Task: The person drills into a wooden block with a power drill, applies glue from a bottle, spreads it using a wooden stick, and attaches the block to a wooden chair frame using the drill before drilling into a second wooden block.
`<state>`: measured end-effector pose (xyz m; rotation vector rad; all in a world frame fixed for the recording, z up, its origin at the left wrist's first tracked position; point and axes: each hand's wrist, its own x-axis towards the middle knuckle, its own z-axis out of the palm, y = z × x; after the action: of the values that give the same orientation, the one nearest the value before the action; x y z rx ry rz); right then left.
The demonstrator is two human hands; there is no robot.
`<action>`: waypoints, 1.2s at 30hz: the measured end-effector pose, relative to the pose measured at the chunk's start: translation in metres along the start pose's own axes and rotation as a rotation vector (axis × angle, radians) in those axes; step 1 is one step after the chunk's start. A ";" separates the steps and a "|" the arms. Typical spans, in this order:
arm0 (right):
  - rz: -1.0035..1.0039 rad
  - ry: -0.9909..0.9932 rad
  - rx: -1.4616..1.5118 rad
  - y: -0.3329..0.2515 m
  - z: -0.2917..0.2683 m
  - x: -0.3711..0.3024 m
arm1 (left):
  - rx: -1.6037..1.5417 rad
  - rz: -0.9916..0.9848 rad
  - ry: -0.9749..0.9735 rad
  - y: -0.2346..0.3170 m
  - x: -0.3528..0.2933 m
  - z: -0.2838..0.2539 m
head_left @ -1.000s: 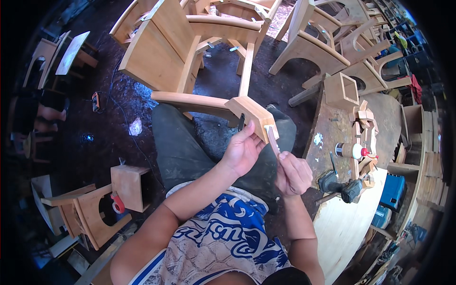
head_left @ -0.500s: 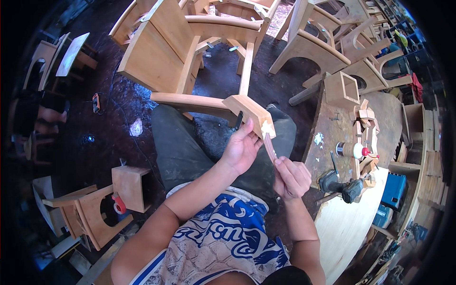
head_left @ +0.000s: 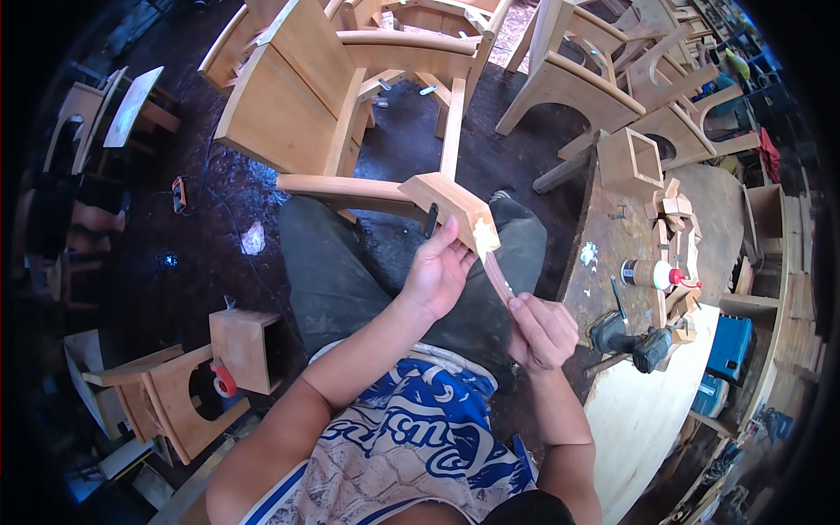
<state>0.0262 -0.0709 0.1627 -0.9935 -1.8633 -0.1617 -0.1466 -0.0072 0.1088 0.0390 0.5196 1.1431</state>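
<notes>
My left hand is closed around the underside of an angled wooden block, thumb up beside a small black piece on its side. White glue coats the block's near end face. My right hand pinches the lower end of a thin wooden strip, whose upper tip meets the glued face. Specks of white show on the strip near my fingers. Just beyond the block stands a wooden chair frame, tipped over, with a broad panel on its left.
On the workbench to my right are a glue bottle with a red cap, a cordless drill, a hollow wooden box and several angled blocks. Other chairs stand at the far right. A cable crosses the floor.
The block and my left hand have shifted slightly left. My right hand has moved a little down and right, and the strip's tip now sits at the lower edge of the glued face.
</notes>
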 end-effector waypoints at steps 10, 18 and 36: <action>-0.022 -0.032 -0.035 0.014 0.008 0.013 | -0.016 -0.054 -0.028 0.000 -0.008 0.010; -0.023 0.044 -0.056 0.013 -0.013 0.016 | 0.000 -0.037 0.026 0.007 -0.010 0.010; -0.189 -0.126 0.004 0.032 -0.010 0.022 | -0.040 -0.340 0.055 0.004 -0.027 0.013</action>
<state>0.0514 -0.0420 0.1760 -0.8394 -2.0720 -0.2120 -0.1526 -0.0257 0.1314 -0.1124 0.5289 0.8229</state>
